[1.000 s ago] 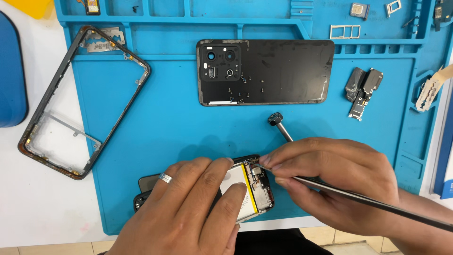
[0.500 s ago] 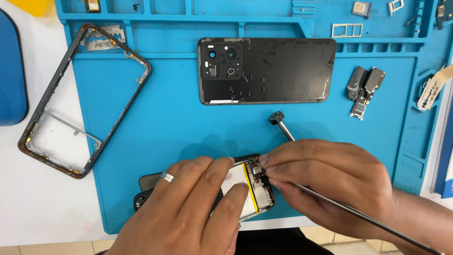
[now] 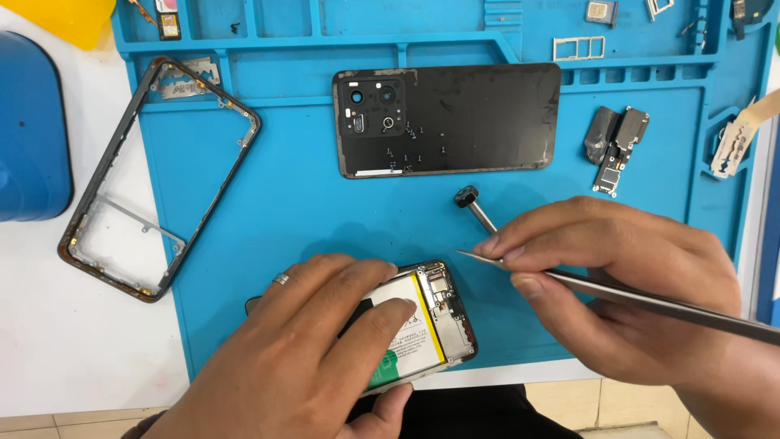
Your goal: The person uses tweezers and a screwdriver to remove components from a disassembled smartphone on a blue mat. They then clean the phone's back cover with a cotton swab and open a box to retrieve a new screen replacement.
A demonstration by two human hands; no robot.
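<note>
opened phone under the left hand, tweezers in the right

head view: the opened phone (image 3: 422, 321) lies at the near edge of the blue mat (image 3: 268, 211), its white battery with a green corner and a yellow strip showing. the left hand (image 3: 317, 358) presses flat on it, fingers spread over the battery, a ring on one finger. the right hand (image 3: 617, 284) sits just right of the phone, pinching metal tweezers (image 3: 520, 267) whose tip hangs clear of the phone's top edge; a screwdriver (image 3: 478, 207) pokes out behind its fingers. the black back cover (image 3: 471, 118) lies well apart, further up the mat, with bare mat between. a phone frame (image 3: 154, 175) straddles the mat's left edge, partly on the white counter (image 3: 73, 358).
</note>
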